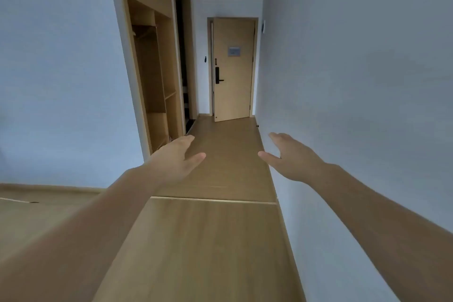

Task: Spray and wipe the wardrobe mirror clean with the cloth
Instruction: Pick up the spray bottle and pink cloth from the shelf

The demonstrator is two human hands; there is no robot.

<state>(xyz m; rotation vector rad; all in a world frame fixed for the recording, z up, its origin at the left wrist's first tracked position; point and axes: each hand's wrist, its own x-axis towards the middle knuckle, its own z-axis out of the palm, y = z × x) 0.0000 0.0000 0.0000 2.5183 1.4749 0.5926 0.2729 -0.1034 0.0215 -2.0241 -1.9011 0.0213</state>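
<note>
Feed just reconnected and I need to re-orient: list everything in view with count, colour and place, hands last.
wardrobe: one, light wood, open-fronted, left wall.
door: one, light wood, hallway's far end.
lock: one, black, door's left edge.
sign: one, grey, upper door.
floor: one, light brown wood, underfoot.
walls: two, pale bluish white, either side.
cleaning gear: none in view.
left hand: one, bare, open and empty, stretched ahead.
right hand: one, bare, open and empty, stretched ahead.
</note>
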